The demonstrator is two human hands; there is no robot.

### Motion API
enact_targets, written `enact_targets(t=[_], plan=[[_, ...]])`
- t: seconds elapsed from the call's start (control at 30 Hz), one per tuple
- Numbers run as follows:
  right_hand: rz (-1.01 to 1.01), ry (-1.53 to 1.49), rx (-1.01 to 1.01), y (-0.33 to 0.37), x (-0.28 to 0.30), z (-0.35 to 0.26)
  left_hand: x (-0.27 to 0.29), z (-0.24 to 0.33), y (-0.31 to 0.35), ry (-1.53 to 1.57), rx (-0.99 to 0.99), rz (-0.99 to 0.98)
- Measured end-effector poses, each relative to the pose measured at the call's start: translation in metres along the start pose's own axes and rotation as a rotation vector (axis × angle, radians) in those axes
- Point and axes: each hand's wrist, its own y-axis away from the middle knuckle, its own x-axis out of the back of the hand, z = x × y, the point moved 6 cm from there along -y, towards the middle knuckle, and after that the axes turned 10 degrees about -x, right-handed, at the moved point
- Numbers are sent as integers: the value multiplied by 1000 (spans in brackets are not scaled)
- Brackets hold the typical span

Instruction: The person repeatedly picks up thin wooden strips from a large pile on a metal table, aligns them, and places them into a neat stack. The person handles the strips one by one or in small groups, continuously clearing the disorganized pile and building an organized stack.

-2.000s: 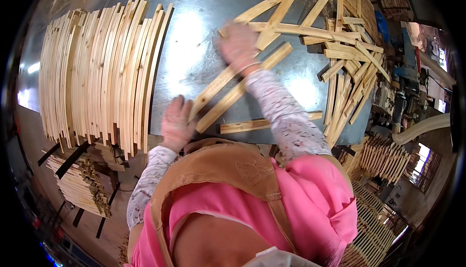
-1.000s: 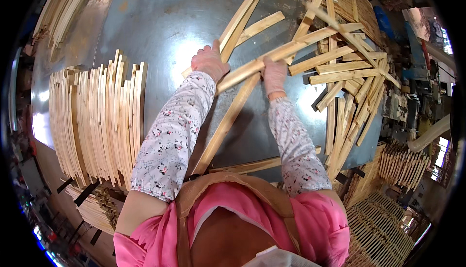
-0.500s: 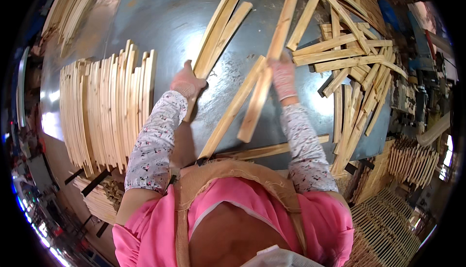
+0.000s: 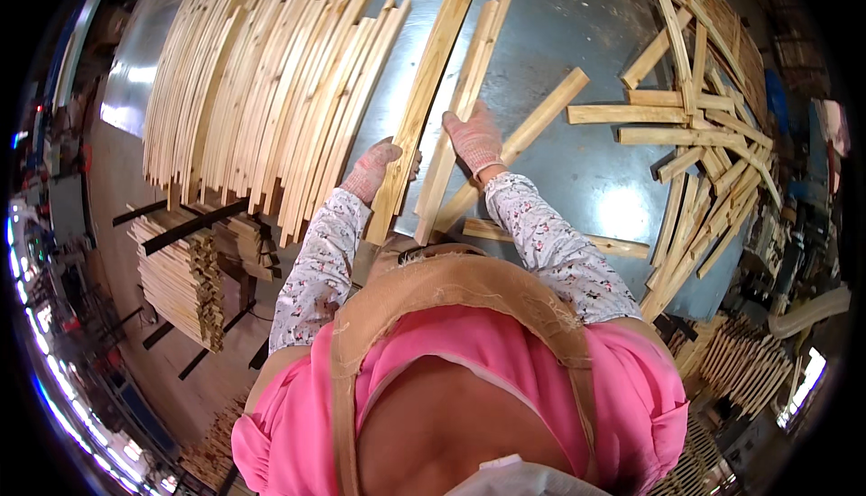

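My left hand (image 4: 372, 171), in a pale knitted glove, is closed around a long wooden slat (image 4: 422, 90) that slants up and away over the table. The fingertips show on the slat's right side. Close by on the right, my gloved right hand (image 4: 475, 139) grips narrow wooden slats (image 4: 471, 68), which run nearly parallel to the left one; how many it holds I cannot tell. Beneath my right wrist lies a loose slat (image 4: 541, 117) on the metal tabletop (image 4: 577, 167). Left of both hands stretches a row of slats (image 4: 262, 99) laid side by side.
A jumbled heap of slats (image 4: 713, 149) covers the table's right side. One more slat (image 4: 613, 245) lies along the near edge, partly under my right sleeve. Stacked wood (image 4: 180, 270) stands below the table on the left, beside dark metal bars (image 4: 194, 225).
The view has swung left. My right hand has brought its slats leftward, close to my left hand. My left hand's slats are now nearer the row and more upright.
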Motion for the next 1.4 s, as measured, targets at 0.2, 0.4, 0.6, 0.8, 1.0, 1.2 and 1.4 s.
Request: enact_targets(t=[0.2, 0.4, 0.6, 0.8, 1.0, 1.2, 1.4], plan=[[23, 328, 306, 36, -86, -57, 18, 48, 51, 171, -5, -141], [-522, -230, 293, 15, -106, -64, -10, 79, 59, 176, 3, -100], [-240, -445, 68, 16, -81, -23, 1, 18, 51, -774, 109, 40], [-457, 371, 175, 67, -117, -66, -28, 68, 90, -1457, -807, 252], [96, 364, 486, 57, 14, 7, -85, 3, 61, -1510, -734, -153], [868, 207, -246, 55, 202, 191, -141, -64, 25, -1701, -614, -304], [485, -1225, -134, 30, 182, 279, -130, -35, -19, -972, -353, -122]])
